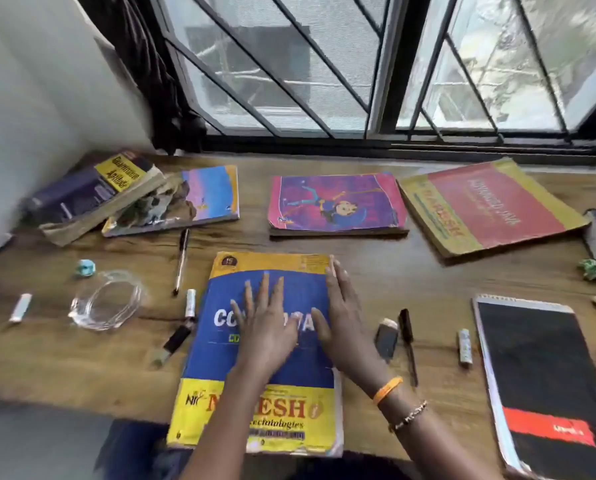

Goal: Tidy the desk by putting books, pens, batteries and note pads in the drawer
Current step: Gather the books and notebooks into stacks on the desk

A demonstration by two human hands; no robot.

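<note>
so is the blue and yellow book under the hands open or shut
Shut: the blue and yellow book lies flat with its front cover up, left hand and right hand pressed flat on it.

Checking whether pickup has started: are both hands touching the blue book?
Touching. The head view shows the left hand and right hand lying palm-down, fingers spread, flat on the blue book cover.

Bare forearms, right wrist (395,400) with orange band (387,390), beaded bracelet (408,415) below it
</note>
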